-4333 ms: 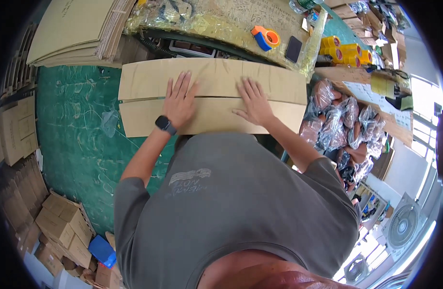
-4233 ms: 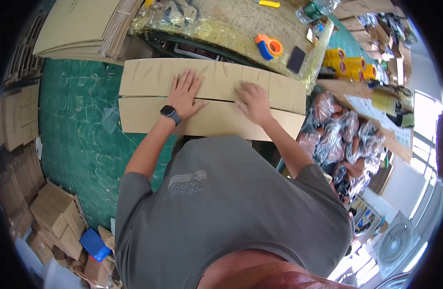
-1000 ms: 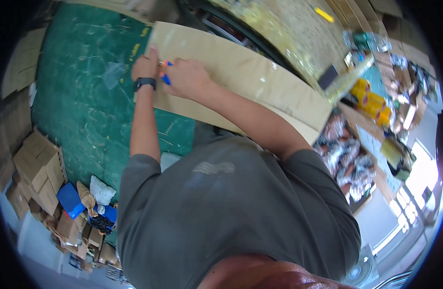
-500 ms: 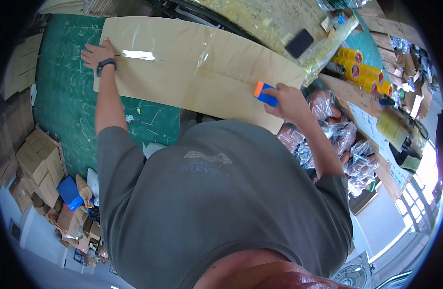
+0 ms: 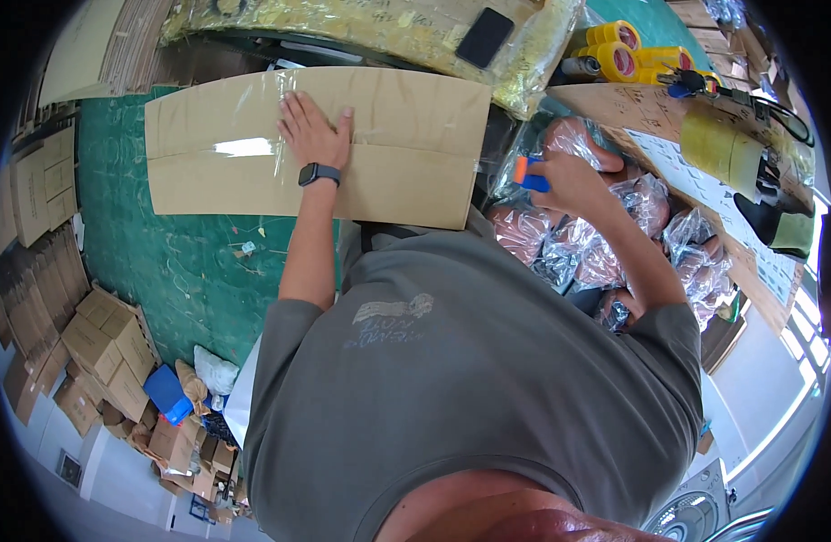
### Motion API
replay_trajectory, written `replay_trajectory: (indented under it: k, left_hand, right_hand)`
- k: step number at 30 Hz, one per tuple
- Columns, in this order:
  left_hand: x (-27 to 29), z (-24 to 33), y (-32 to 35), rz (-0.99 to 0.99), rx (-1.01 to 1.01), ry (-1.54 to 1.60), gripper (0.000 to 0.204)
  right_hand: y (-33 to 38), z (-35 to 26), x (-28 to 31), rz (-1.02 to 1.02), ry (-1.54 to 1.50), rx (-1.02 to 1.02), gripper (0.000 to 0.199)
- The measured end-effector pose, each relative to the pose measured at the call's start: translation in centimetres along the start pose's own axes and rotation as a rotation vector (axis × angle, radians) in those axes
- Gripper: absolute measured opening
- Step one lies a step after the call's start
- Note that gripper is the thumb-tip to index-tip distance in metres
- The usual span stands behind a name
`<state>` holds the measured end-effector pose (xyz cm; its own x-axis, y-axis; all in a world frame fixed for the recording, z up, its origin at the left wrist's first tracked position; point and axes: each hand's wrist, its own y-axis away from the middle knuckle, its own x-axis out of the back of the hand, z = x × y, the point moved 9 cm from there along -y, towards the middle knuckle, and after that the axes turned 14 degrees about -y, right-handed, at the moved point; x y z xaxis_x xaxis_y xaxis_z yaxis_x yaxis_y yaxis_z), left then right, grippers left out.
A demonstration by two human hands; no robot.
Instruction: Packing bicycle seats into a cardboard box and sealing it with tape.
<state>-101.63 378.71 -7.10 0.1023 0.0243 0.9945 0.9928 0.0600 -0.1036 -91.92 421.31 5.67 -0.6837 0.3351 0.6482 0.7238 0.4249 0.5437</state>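
Observation:
A flat brown cardboard sheet (image 5: 406, 117) lies across in front of me, a shiny strip of clear tape on its left half. My left hand (image 5: 314, 135) rests flat on it near the middle, fingers spread, a dark watch on the wrist. Off the sheet's right end, my right hand (image 5: 569, 185) is closed around a small blue tool with an orange end (image 5: 529, 173); its exact kind is not clear. Below that hand are several brown rounded things in clear plastic wrapping (image 5: 573, 239).
Beyond the sheet, a tape-covered surface (image 5: 343, 32) holds a black phone (image 5: 485, 38). Yellow tape rolls (image 5: 614, 59) stand at the far right, with a wooden board (image 5: 632, 108) before them. Cardboard boxes (image 5: 108, 348) are stacked left of the green surface (image 5: 198, 271).
My left hand has gone from the sheet's left end to its middle. The right hand, with the tool, has moved right, from over the sheet to past its right end.

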Motion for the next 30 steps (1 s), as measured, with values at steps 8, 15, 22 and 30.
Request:
replay_trajectory:
  k: [8, 15, 22, 30]
  left_hand:
    - [0.7, 2.4, -2.5, -0.002, -0.056, 0.003, 0.107]
    - [2.9, -6.7, 0.1, 0.102, 0.197, 0.843, 0.086]
    - [7.4, -13.1, -1.0, 0.030, 0.228, 0.849, 0.087]
    - [3.8, -34.8, -7.8, 0.096, 0.240, 0.498, 0.090]
  right_hand:
    - [-14.0, 8.8, -14.0, 0.026, -0.159, 0.060, 0.043]
    - [-13.7, 8.4, -2.8, 0.428, -0.211, -0.233, 0.068]
    - [-19.1, 20.9, 12.5, 0.917, 0.075, -0.198, 0.054]
    - [-18.2, 16.1, 7.4, 1.210, 0.049, -0.180, 0.055]
